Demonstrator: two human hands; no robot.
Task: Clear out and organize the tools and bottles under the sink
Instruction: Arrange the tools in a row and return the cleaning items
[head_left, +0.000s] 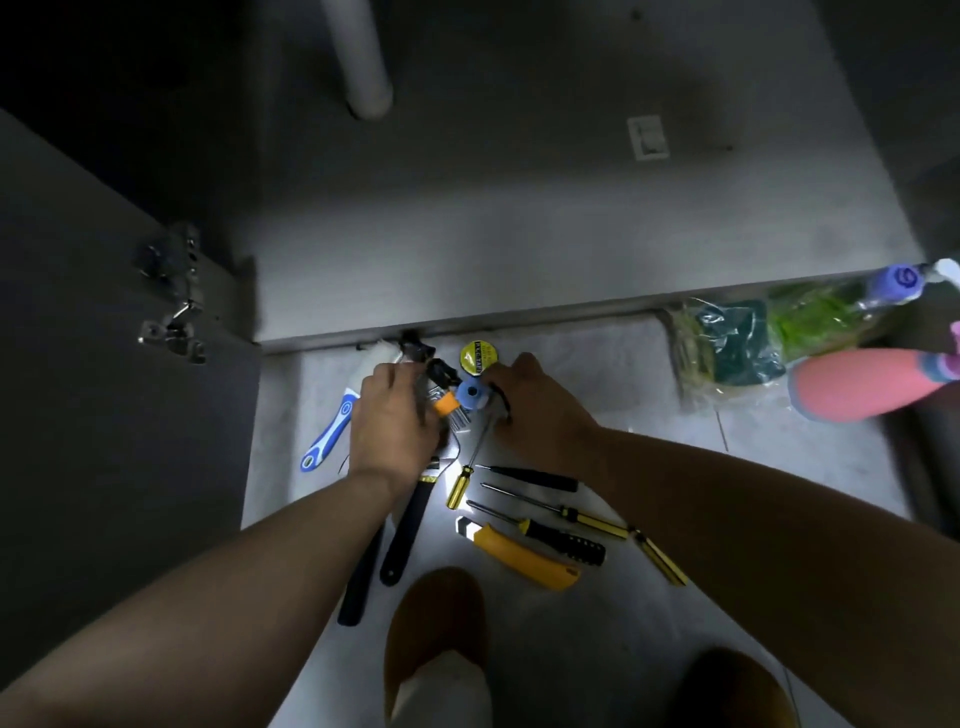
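The blue spool (472, 392) lies on the floor (597, 364) between the hands, closest to the right hand (535, 410), just right of the left hand (395, 421); both curl downward, grasp cannot be told

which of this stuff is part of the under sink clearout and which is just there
Job: utility knife, screwdrivers, black wrench, tape roll, pink bottle, sponge pack.
Just there: pipe, hinge, slippers.

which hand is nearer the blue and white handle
Left. The left hand sits just right of the blue and white handle; the right hand is farther right.
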